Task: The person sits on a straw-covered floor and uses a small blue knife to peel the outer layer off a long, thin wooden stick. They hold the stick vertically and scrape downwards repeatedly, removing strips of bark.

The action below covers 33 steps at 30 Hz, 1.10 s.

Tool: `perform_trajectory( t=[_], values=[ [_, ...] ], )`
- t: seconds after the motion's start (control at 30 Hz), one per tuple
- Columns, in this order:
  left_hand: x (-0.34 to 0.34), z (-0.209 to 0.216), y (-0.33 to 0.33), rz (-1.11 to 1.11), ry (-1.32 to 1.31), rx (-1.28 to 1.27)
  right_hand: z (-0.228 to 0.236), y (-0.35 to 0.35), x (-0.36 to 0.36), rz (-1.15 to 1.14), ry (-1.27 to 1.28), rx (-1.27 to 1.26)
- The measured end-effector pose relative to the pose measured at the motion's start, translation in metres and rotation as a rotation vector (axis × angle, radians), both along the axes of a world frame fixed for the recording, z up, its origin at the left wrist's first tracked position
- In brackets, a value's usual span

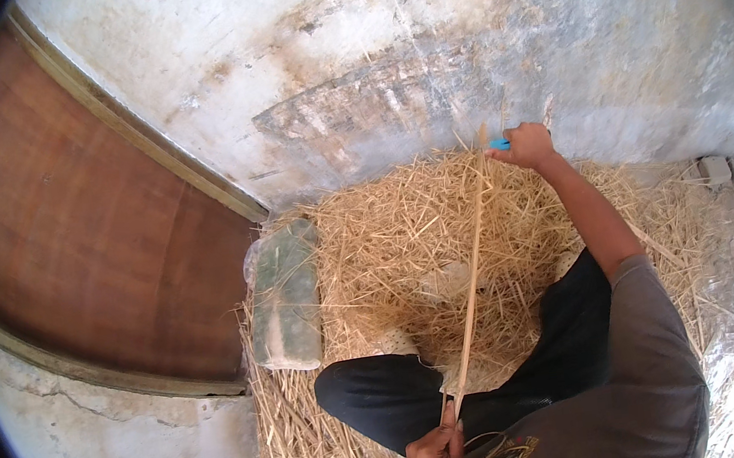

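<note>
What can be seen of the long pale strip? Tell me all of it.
The strip is long, narrow, nearly straight and pale tan, and looks like bamboo or wood. It slants across the view in front of the straw, its near part gripped by the left hand, its far end beside the right hand, which holds something bright blue. Whether that touches the strip is too small to tell.

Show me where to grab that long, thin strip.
Probably by the bare middle of the long, thin strip, pinched across its narrow width, coming from the person's left. The left hand holds its near end; the right hand, gripping a small blue object, is at the far end, with the right forearm on that side.
</note>
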<state>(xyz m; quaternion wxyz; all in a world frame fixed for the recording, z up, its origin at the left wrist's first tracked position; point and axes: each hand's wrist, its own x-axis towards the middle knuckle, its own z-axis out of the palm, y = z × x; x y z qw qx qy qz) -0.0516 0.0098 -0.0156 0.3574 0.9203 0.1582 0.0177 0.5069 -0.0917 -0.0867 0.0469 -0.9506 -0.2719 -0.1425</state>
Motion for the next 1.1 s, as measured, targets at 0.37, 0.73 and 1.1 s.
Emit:
perform_trajectory(
  t=[0.37,0.73,1.1],
  values=[
    [0.026,-0.001,0.020,0.248,-0.059,-0.376,0.009,-0.081,-0.011,-0.325,0.580,0.237],
    [0.115,0.032,0.032,0.295,-0.293,-0.673,0.093,0.017,-0.228,0.743,0.280,0.313],
    [0.091,0.019,0.016,0.182,-0.256,-0.418,0.096,0.038,-0.206,0.462,0.450,0.147]
  ],
)
